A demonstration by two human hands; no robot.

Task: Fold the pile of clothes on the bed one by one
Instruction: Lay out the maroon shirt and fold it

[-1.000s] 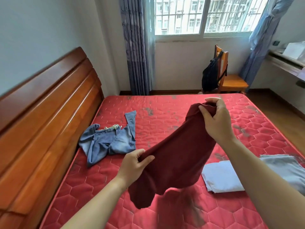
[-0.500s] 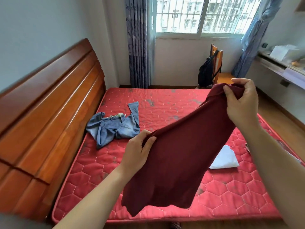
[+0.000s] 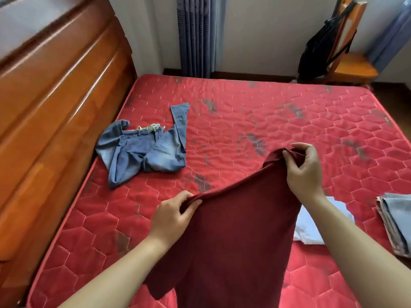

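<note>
A person stands at a bed (image 3: 244, 121) with a red quilted mattress and holds up a dark red garment (image 3: 233, 230) by its upper edge. The left hand (image 3: 171, 216) pinches one end of that edge, and its fingers (image 3: 185, 195) and thumb are closed on a small bunch of cloth. The right hand (image 3: 304, 170), farther away and higher, pinches the other end, with its fingers (image 3: 300, 146) curled over a gathered fold. Between the two grips the edge runs almost taut, and below them the cloth hangs in a loose sheet over the near part of the mattress. It looks light, soft and limp and sags wherever it is unsupported, so it should not slip but will not keep a shape. It is best held at the corners or seams and kept stretched while it is laid flat. Beyond the left fingers lie crumpled blue jeans (image 3: 144, 150), not yet folded. Under the right forearm are a folded white cloth (image 3: 311, 230) and, farther right, a folded pale denim piece (image 3: 395, 223).
</note>
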